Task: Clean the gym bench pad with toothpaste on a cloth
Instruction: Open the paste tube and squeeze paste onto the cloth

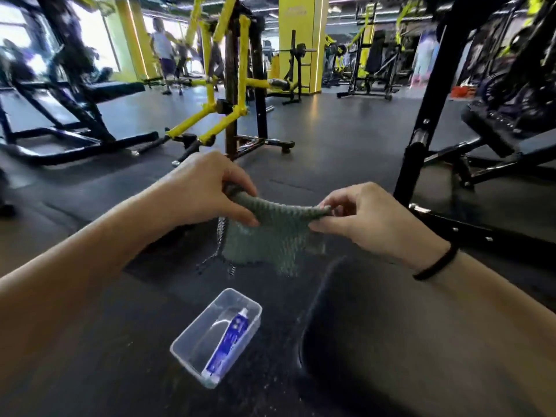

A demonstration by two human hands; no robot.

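Both hands pinch the top edge of the grey-green waffle-weave cloth [270, 233], the left hand [207, 191] at one corner and the right hand [358, 218] at the other, so it hangs stretched between them above the black padded bench pad [406, 341]. Below the cloth, the blue-and-white toothpaste tube [228, 341] lies in a clear plastic tub [192, 335] on the pad. With neither hand free, reaching for the tube could let the cloth slip from its light pinch and drop.
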